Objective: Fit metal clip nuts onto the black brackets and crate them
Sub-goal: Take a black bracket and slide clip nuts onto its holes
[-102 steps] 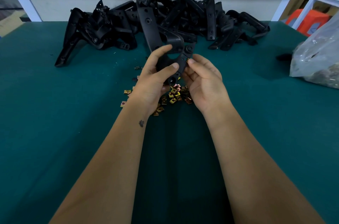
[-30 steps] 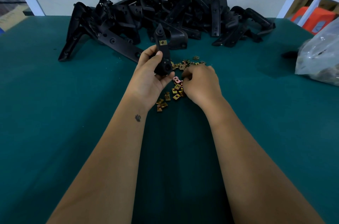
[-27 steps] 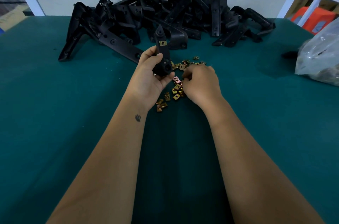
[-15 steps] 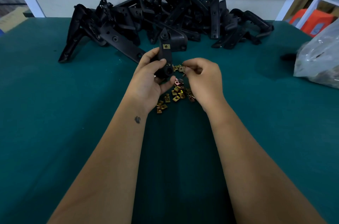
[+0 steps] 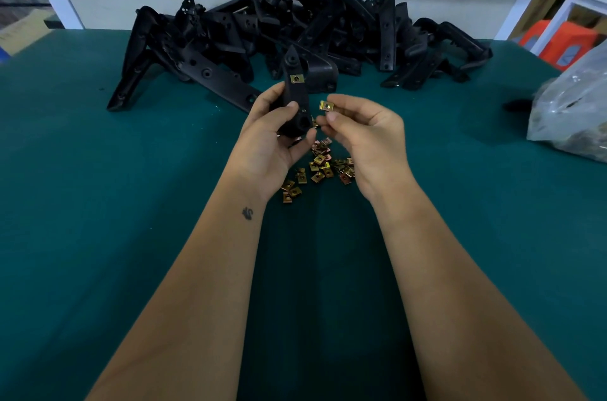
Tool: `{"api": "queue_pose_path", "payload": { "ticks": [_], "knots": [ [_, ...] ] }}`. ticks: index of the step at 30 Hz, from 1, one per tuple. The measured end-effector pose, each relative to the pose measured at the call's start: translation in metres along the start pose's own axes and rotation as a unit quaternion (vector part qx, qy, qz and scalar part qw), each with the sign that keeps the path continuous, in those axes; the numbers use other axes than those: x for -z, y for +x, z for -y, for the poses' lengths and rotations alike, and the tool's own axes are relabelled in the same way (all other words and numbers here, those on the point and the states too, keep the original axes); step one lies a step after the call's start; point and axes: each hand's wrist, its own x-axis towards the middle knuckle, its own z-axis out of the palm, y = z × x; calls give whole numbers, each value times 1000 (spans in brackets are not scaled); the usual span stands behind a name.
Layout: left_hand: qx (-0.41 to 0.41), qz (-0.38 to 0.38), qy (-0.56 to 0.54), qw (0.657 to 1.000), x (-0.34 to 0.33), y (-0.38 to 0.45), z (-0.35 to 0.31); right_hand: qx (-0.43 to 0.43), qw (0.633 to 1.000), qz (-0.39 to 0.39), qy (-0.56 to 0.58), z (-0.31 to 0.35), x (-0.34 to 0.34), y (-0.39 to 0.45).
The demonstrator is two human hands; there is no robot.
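The left hand (image 5: 274,137) grips a black bracket (image 5: 295,95) upright above the green counter (image 5: 98,203); one clip nut (image 5: 296,79) already sits near its upper end. The right hand (image 5: 364,134) pinches a second clip nut (image 5: 326,106) just beside the bracket, apart from it. The step in hand looks like fitting this second nut. The next move calls for lining its open side with the bracket's edge and sliding it over a hole. Loose nuts (image 5: 320,167) lie below, the bracket pile (image 5: 295,32) behind.

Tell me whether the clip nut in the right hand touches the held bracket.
Apart. The head view shows teal table between the clip nut pinched by the right hand and the bracket.
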Motion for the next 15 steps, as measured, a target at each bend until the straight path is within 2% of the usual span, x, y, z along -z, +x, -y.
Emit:
{"api": "queue_pose_path", "payload": {
  "ticks": [6,10,15],
  "knots": [
    [-4,11,-4,1000,1,0,0,1,1000,3,-20,0,1,0],
    [-13,22,34,999,1,-1,0,-18,1000,-2,-21,0,1,0],
    [-13,40,25,999,1,-2,1,-51,999,19,1,2,1,0]
  ]
}}
